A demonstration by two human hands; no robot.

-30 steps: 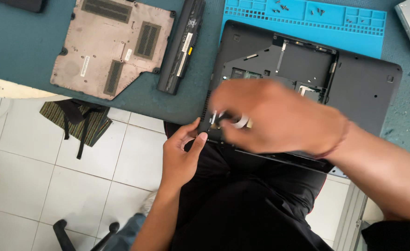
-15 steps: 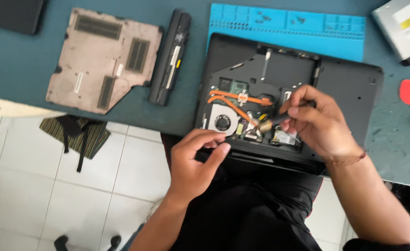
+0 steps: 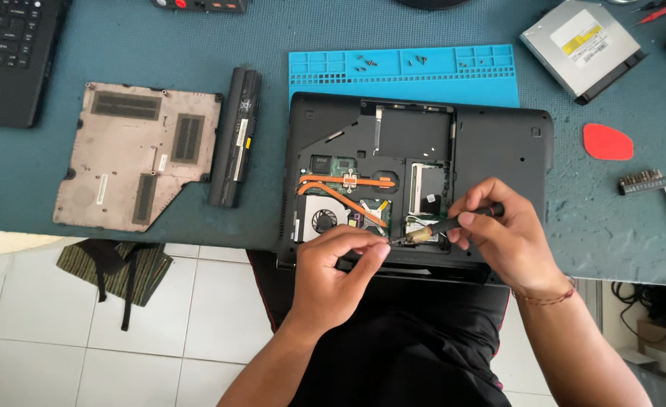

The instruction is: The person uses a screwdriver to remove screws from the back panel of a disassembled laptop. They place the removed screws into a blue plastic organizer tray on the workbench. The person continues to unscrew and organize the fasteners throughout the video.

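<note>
Screwdriver (image 3: 442, 224) in right hand (image 3: 503, 241) grip (left hand (image 3: 333, 271) steadying tip)

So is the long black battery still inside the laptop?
No, the long black battery lies on the table to the left of the open laptop, beside the removed bottom cover.

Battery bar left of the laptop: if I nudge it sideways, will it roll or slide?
The battery looks long and fairly flat-sided, lying flat on the mat, so it would probably slide, not roll. It seems rigid and likely dense for its size. It lies close beside the cover, so a leftward push may bump that.
</note>
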